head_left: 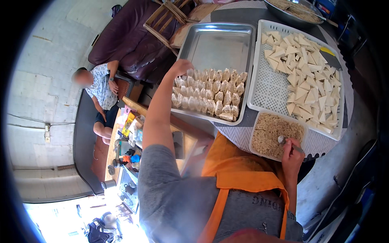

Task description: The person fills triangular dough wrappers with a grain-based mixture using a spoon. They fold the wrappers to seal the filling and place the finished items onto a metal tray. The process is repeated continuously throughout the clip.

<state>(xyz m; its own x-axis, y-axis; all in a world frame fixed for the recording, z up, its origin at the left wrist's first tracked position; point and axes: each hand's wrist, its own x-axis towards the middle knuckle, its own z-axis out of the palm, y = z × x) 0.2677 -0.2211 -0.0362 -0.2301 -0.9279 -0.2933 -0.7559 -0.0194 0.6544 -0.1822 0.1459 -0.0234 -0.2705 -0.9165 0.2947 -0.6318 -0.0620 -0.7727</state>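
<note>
My left hand [181,68] reaches over the left side of a metal tray [216,36]. Its fingers are closed on a pale stuffed wedge [190,73] at the end of the farthest row, partly hidden by the hand. Rows of similar stuffed wedges [208,87] stand close together in the tray's near half. In my right hand [291,156] is a metal spoon [281,139], its bowl at the brown crumbly filling [269,129]. The filling lies in a white rectangular tub [252,139] at the table's near edge.
Right of the tray, a white perforated basket [265,95] holds many pale triangles, with a yellow-handled tool [327,51] among them. A large metal bowl [298,10] of brown filling stands behind. Another person [106,87] sits at left, beyond a cluttered wooden table [111,152].
</note>
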